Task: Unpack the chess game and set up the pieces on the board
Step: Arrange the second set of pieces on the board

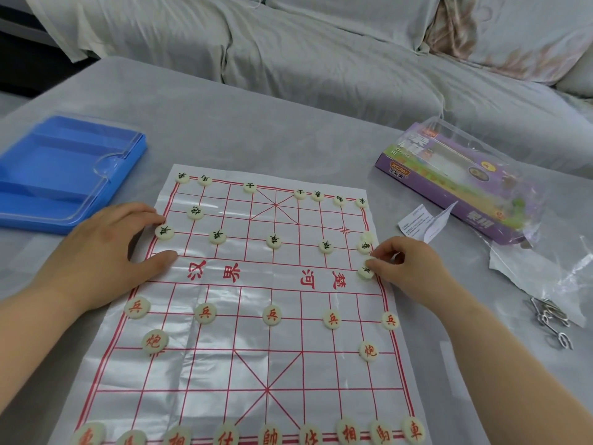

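Head view. Board point(244, 364): red ranks look filled, black nearly. My left hand point(106, 252), fingers flat, presses the board's left edge. My right hand point(404, 268) pinches a black piece point(365, 270) at the right edge. Next, I judge: seat it squarely on its crossing.

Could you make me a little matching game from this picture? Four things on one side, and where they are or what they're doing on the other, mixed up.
1 blue tray
2 purple box
3 left hand
4 right hand

A pinches a black-lettered piece
B lies left of the board
C rests flat on the board's left edge
D lies right of the board

Pairs: 1-B, 2-D, 3-C, 4-A
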Tool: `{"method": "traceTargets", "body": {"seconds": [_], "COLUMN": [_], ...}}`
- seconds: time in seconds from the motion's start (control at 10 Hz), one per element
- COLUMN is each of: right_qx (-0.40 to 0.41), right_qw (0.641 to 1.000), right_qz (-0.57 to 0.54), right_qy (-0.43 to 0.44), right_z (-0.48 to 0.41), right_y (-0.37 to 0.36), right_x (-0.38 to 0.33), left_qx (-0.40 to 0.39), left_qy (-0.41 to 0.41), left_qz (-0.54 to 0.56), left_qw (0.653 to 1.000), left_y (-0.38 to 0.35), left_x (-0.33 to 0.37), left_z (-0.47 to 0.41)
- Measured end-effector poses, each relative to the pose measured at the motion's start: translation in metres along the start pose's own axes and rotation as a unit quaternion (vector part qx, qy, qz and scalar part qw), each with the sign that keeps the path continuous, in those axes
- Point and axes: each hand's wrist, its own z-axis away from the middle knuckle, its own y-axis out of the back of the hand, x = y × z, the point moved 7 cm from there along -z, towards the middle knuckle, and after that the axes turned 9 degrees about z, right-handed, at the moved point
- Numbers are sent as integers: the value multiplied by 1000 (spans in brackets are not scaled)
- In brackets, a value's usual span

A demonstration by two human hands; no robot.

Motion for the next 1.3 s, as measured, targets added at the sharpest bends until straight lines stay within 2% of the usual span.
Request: {"method": "traceTargets", "body": {"seconds": [0.2, 0.3, 0.5, 0.7, 0.8, 1.0, 1.3], "right_qx": [4, 4, 3, 83, 77, 18, 29], "right_qw": [999, 997, 997, 995, 993, 997, 995], "right_qz": [19, 55, 59, -20, 4, 32, 44], "right_qy": [-40, -50, -55, 47, 89, 69, 87], "right_z": [-1, -2, -4, -6, -20, -41, -40], "right_y": [-1, -1, 2, 26, 19, 2, 4], "right_x": [-4, -7, -7, -32, -50, -49, -42], "left_qx": [2, 2, 4, 2, 8, 11, 10], "left_qy": [-2, -6, -7, -7, -11, -10, -6], "left_qz": [1, 1, 2, 4, 9, 7, 11], "left_qw": [1000, 1000, 1000, 1000, 1000, 1000, 1000], "left_y": [0, 0, 0, -1, 0, -1, 0], "left_x": [1, 1, 0, -2, -2, -3, -2], "left_z": [0, 0, 1, -1, 0, -1, -1]}}
